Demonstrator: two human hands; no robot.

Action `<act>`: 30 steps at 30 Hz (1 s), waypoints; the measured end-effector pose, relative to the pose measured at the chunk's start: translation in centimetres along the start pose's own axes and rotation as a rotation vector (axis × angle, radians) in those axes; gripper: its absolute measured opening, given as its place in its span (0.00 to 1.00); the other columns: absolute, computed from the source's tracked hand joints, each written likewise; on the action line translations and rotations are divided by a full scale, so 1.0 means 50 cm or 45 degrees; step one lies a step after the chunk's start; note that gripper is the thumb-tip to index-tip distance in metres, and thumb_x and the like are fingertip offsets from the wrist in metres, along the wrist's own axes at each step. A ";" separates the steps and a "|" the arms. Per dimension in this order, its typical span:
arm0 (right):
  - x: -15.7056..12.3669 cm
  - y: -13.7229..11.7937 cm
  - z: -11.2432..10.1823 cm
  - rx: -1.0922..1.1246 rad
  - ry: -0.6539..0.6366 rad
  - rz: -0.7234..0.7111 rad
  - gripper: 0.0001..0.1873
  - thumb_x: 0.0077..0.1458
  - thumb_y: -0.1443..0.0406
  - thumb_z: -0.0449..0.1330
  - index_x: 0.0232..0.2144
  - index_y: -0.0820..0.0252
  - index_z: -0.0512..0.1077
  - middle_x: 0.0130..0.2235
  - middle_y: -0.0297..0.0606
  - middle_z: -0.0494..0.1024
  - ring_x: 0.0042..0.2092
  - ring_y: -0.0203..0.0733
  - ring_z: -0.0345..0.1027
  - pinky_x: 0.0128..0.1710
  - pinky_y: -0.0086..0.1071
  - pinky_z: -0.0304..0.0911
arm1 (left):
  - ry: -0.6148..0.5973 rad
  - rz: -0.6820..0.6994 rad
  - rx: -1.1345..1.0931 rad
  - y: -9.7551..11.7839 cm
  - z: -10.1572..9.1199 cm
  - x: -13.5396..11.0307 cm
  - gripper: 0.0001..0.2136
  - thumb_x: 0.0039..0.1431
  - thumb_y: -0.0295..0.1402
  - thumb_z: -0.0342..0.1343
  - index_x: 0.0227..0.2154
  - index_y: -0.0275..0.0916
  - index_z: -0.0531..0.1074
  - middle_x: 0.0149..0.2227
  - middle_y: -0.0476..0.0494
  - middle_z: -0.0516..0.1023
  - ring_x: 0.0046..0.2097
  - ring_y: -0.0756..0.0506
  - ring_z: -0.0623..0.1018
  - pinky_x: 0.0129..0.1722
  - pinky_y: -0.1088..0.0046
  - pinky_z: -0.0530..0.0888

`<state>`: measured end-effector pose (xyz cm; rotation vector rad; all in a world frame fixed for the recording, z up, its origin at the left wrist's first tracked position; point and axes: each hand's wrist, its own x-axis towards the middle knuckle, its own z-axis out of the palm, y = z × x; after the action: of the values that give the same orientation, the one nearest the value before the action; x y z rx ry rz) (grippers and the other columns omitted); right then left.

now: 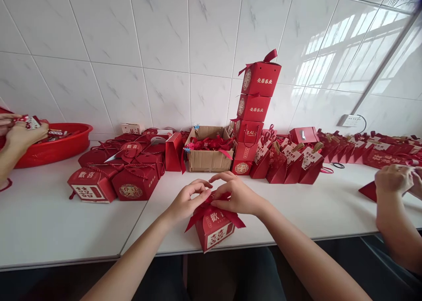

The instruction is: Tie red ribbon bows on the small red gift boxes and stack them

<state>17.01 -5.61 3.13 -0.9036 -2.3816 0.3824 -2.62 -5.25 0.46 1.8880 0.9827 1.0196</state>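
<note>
A small red gift box (pixel 216 231) with gold characters stands at the front edge of the white counter (pixel 49 222). A red ribbon (pixel 201 214) is draped over its top. My left hand (pixel 187 200) pinches the ribbon at the box's top left, fingers curled. My right hand (pixel 235 193) pinches the ribbon from the right, just above the box. Both hands meet over the box's top.
Finished red boxes (pixel 115 178) lie at the left. A cardboard box (pixel 208 153) of red ribbons and a tall stack of red boxes (pixel 255 111) stand behind. Red paper bags (pixel 290 162) run along the right. Other people's hands (pixel 394 180) work at both sides; a red basin (pixel 56 144) sits far left.
</note>
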 end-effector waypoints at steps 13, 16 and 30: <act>0.006 0.005 0.007 0.068 -0.039 -0.106 0.07 0.44 0.71 0.65 0.18 0.60 0.72 0.47 0.40 0.73 0.51 0.45 0.63 0.51 0.40 0.59 | 0.100 0.230 0.458 -0.024 -0.013 0.015 0.11 0.55 0.35 0.53 0.19 0.39 0.64 0.47 0.42 0.69 0.50 0.41 0.71 0.51 0.64 0.67; 0.008 0.006 0.006 0.021 -0.059 -0.167 0.08 0.44 0.71 0.65 0.18 0.60 0.72 0.45 0.38 0.74 0.50 0.45 0.64 0.51 0.41 0.59 | 0.133 0.239 0.485 -0.026 -0.009 0.014 0.11 0.55 0.34 0.54 0.19 0.39 0.64 0.46 0.42 0.69 0.49 0.41 0.71 0.51 0.64 0.67; -0.074 0.051 -0.033 0.285 -0.011 0.194 0.14 0.54 0.54 0.60 0.37 0.57 0.73 0.40 0.38 0.77 0.42 0.42 0.69 0.45 0.35 0.63 | 0.039 -0.257 -0.377 -0.003 0.005 0.013 0.16 0.56 0.45 0.52 0.34 0.36 0.75 0.25 0.49 0.74 0.30 0.47 0.74 0.36 0.73 0.66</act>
<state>21.58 -6.14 1.87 -0.9815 -2.2284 0.6978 -2.19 -4.67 0.45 1.5047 0.9603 1.0143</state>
